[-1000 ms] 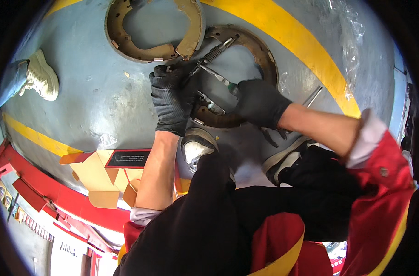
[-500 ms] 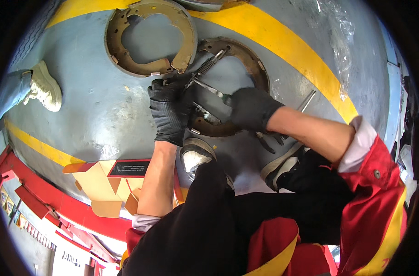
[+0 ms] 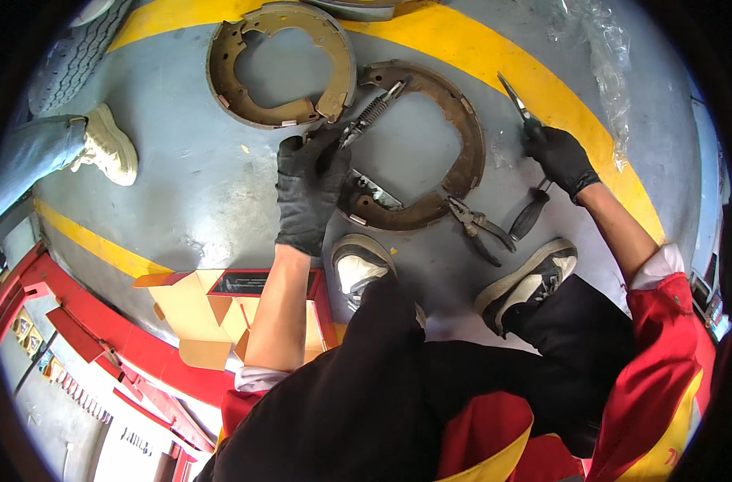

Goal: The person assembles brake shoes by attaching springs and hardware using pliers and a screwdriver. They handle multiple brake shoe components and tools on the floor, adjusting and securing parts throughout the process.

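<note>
My left hand (image 3: pixel 311 193), in a black glove, is closed round the near end of a spring-wound metal rod (image 3: pixel 371 114), whose far end lies over a curved brake shoe (image 3: pixel 467 132). Its fingertips are partly hidden. Below them, a flat metal lever (image 3: pixel 375 191) rests along the shoe's near left part. Out to the right, clear of the shoe, my gloved right hand (image 3: pixel 560 163) grips needle-nose pliers (image 3: pixel 513 98) by the dark green handle, jaws pointing away. A second pair of brake shoes (image 3: pixel 221 66) lies at the upper left, close to my left hand.
Combination pliers (image 3: pixel 480 228) and a black-handled screwdriver (image 3: pixel 530 215) lie between the shoe and my right foot. An opened cardboard box (image 3: pixel 191 309) stands by my left forearm. Another person's shoe (image 3: pixel 109 146) and a tyre (image 3: pixel 81 60) are at left; clear plastic wrap (image 3: pixel 611 72) lies at right.
My right hand has swung away to the right with the needle-nose pliers, off the spring-wound rod. My left hand keeps its hold. The view has shifted slightly, uncovering the combination pliers and screwdriver.
</note>
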The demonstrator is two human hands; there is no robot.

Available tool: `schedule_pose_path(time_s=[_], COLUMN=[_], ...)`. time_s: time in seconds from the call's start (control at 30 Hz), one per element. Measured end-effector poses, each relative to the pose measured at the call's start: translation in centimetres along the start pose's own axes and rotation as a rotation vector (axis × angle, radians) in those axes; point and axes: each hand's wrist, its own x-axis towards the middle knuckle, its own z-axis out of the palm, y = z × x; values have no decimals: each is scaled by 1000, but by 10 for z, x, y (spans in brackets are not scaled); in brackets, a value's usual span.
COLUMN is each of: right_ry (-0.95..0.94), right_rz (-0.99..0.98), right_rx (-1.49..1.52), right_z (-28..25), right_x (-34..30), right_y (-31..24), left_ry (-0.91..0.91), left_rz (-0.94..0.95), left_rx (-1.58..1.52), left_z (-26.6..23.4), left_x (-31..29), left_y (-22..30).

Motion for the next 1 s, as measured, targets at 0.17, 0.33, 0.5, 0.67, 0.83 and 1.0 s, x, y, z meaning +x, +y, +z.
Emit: schedule_pose_path(time_s=[0.17, 0.33, 0.5, 0.67, 0.83, 1.0], right_ry=[477, 303, 144, 50, 269, 164], right_rz=[-373, -277, -133, -147, -252, -201], right_rx=[-74, 377, 234, 234, 221, 447], right_z=[18, 32, 29, 19, 38, 15], right_x=[-16, 12, 70, 76, 66, 39], right_y=[-11, -83, -108, -102, -68, -63], left_ry=[197, 143, 136, 125, 60, 1], left_rz=[35, -402, -467, -487, -527, -406], left_rx=[179, -480, -73, -330, -513, -727], left_z=[-17, -1, 7, 0, 12, 7], left_x=[-36, -51, -39, -43, -55, -61], left_y=[3, -3, 25, -3, 26, 52])
